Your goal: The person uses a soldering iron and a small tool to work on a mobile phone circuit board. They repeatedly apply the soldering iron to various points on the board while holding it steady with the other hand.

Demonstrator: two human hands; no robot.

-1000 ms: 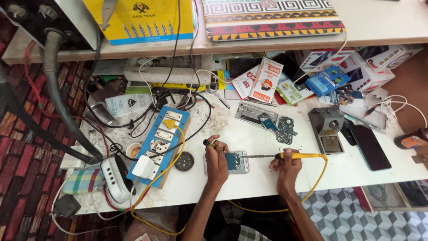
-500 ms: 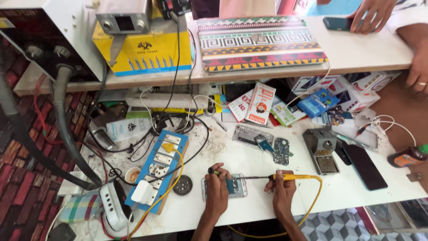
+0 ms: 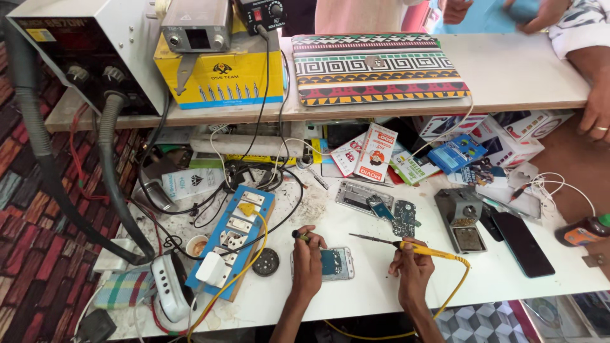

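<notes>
Left hand [image 3: 309, 263] pins the opened phone [image 3: 330, 263] on the bench [image 3: 381, 292], right hand [image 3: 413, 267] at three o'clock clamped on the soldering iron [image 3: 406, 246], whose tip could scorch neighbouring parts.

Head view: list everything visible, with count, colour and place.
opened phone: 1, silver, table front, under left hand
soldering iron: 1, yellow handle, in right hand
small tool: 1, dark, in left hand
power strip: 1, blue board, table left
iron stand: 1, grey, table right
black phone: 1, table right
patterned laptop: 1, multicolour, shelf
yellow box: 1, shelf left
table: 1, white
left hand: 1
right hand: 1
</notes>
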